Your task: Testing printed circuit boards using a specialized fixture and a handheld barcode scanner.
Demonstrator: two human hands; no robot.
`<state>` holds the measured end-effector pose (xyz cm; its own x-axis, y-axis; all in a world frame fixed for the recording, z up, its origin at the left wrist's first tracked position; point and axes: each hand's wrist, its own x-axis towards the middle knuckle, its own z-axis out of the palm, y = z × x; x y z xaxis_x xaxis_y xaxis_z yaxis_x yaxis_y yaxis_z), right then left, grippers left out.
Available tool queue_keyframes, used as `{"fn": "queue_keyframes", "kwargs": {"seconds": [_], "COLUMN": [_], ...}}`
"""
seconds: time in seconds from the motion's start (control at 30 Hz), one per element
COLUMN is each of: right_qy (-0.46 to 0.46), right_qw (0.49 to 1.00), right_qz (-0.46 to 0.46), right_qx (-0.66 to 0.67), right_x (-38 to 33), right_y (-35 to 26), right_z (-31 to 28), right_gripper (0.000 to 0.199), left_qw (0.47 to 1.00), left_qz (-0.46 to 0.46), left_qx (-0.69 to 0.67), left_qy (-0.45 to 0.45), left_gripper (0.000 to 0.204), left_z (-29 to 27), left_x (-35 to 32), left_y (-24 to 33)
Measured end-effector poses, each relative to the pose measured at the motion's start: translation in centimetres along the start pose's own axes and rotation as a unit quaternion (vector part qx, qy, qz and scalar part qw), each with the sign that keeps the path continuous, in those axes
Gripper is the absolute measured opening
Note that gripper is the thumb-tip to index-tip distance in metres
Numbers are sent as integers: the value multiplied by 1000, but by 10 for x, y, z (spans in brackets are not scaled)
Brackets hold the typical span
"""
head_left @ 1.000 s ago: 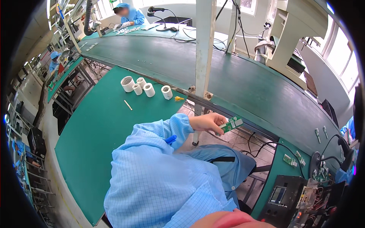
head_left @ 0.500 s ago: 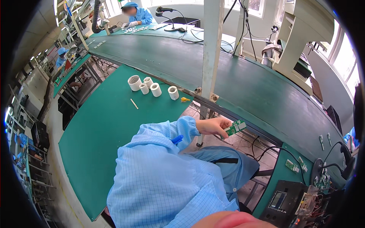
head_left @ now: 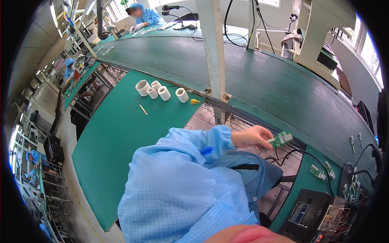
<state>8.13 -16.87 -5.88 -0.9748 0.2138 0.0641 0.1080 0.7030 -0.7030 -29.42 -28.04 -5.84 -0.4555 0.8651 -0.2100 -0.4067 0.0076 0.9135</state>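
My left hand (head_left: 253,137) reaches across to the right, with fingers and thumb pinched on one end of a small green circuit board (head_left: 281,139) bearing pale parts. The board hangs in the air past the conveyor's near edge, over the gap between two green work surfaces. A blue sleeve covers the arm, and a blue pen-like object (head_left: 207,150) sits against it. My right hand is out of view. Nearest ahead of the board, two more green circuit boards (head_left: 317,172) lie on the right-hand bench.
White tape-like rolls (head_left: 163,93), a yellow piece (head_left: 195,101) and a white stick (head_left: 143,109) lie on the green table (head_left: 101,162). A white post (head_left: 212,52) stands by the conveyor (head_left: 279,89). A black device (head_left: 304,212) and cables occupy the right bench. A co-worker (head_left: 144,17) sits far off.
My left hand has carried the circuit board to the right, toward the right-hand bench. The view has shifted slightly, and the things on the table have not visibly moved.
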Motion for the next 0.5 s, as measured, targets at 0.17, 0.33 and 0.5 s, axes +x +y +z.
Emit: {"fn": "queue_keyframes", "kwargs": {"seconds": [0.17, 0.33, 0.5], "right_qy": [-6, -9, -7], "right_qw": [1000, 1000, 1000], "right_qz": [3, 4, 4], "right_qx": [9, 10, 16], "right_x": [2, 1, 1], "right_y": [0, -1, 1], "right_z": [0, 1, 2], "right_gripper": [23, 22, 22], "left_qw": [997, 993, 976], "left_qz": [17, 39, 106], "left_qx": [41, 15, -85], "left_qy": [-70, -113, -167], "left_gripper": [27, 22, 34], "left_z": [68, 119, 90], "left_x": [51, 82, 63], "left_y": [-6, -1, 29]}}
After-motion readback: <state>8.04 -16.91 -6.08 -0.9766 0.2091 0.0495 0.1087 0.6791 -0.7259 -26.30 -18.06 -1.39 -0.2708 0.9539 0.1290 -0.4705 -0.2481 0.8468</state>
